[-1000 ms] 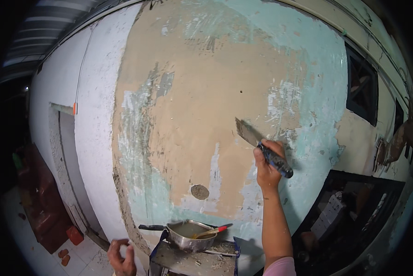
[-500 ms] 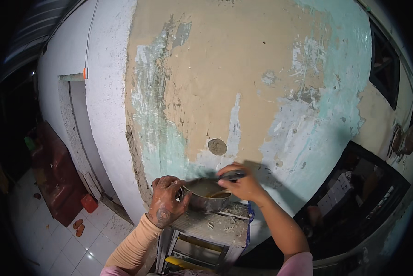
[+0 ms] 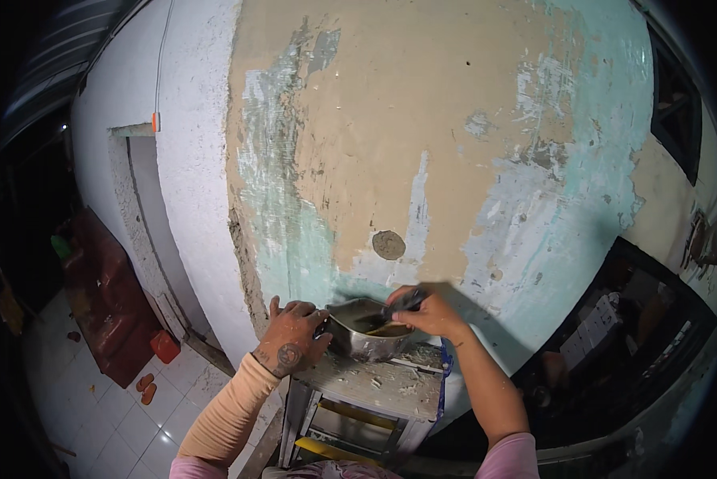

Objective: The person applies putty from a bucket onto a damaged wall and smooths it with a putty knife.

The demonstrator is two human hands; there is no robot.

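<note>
A metal pot (image 3: 368, 349) stands on the scrap-littered top of a stepladder (image 3: 374, 387), close to the wall. My left hand (image 3: 288, 331) is at the pot's left side, thumb and fingers around its dark handle. In my right hand (image 3: 432, 310) is a black-handled tool (image 3: 407, 301), its lower end dipping inside the pot. What kind of tool it is cannot be made out. Something tan shows by the pot's rim, below that hand. The pot's contents look dull and greyish, partly in shadow.
Ahead rises a wall (image 3: 390, 120) with bare beige and peeling green patches and a round grey patch (image 3: 389, 245). A dark-framed window (image 3: 614, 343) is at right. A doorway, a dark red sheet (image 3: 111, 295) and orange sandals (image 3: 145, 388) are at left.
The view has shifted slightly, so the scene sits a little to the right. My right hand has tilted the tool within the pot; some left fingers have lifted.
</note>
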